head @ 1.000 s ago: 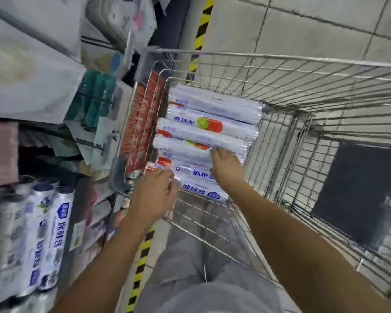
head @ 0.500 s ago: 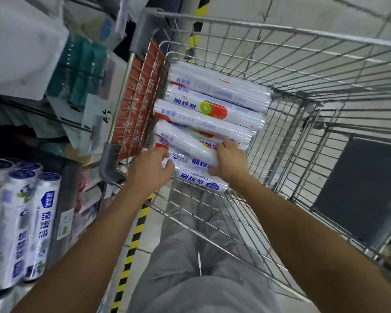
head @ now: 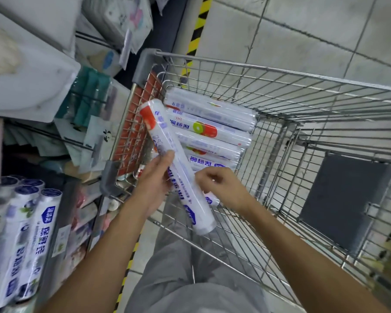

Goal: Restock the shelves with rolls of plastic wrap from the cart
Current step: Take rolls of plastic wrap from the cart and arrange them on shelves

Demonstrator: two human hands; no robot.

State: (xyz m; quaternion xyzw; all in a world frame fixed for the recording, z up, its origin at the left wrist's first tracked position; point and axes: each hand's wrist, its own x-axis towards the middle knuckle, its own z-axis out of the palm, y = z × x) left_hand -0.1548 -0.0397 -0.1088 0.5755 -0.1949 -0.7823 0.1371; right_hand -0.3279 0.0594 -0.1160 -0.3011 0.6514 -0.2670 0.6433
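**One roll in hand over the cart; shelf lies off to the left**

Subject: held roll (head: 163,136) of plastic wrap. Its long axis runs diagonally, with the red-banded end up and away to the left and the plain end low, toward the person's body. The left hand (head: 155,181) grips its middle, fingers curled round it. The right hand (head: 217,181) sits just right of the roll with curled fingers; cannot tell whether it pinches the wrap or only touches it.

The roll hangs above the stacked rolls (head: 212,129), which lie crosswise beyond both hands in the cart (head: 280,71).

Judgement: the shelf (head: 70,199) is left of the left hand, which is the nearer one. Its upright rolls (head: 43,222) stand on end, so the roll likely needs swinging left and tipping vertical. In the way: the cart rim and grey corner piece (head: 110,179), just left of the left hand.
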